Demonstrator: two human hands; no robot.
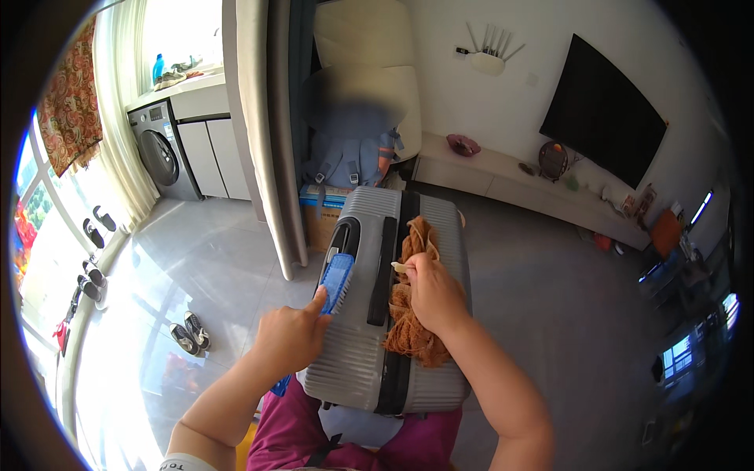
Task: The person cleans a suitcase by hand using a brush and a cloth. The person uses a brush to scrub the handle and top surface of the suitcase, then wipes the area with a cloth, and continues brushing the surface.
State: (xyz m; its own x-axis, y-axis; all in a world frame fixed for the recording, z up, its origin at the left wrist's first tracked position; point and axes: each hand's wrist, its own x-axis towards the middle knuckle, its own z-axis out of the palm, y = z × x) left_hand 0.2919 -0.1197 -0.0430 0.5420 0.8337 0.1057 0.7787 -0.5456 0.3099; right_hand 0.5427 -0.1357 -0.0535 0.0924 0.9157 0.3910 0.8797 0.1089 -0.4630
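A grey ribbed suitcase with black trim lies across my lap, its black handle facing up. My left hand is closed around a long blue brush, index finger stretched along it. The bristled head is over the left side of the case, and the brush's other end shows below my wrist. A crumpled brown cloth lies lengthwise right of the handle. Over the cloth, my right hand pinches a small pale yellow piece whose kind I cannot make out.
Beyond the suitcase are a cardboard box and a blue-grey backpack by a cream chair. A low TV cabinet runs along the right wall. Dark shoes stand on the left floor, with a washing machine farther back.
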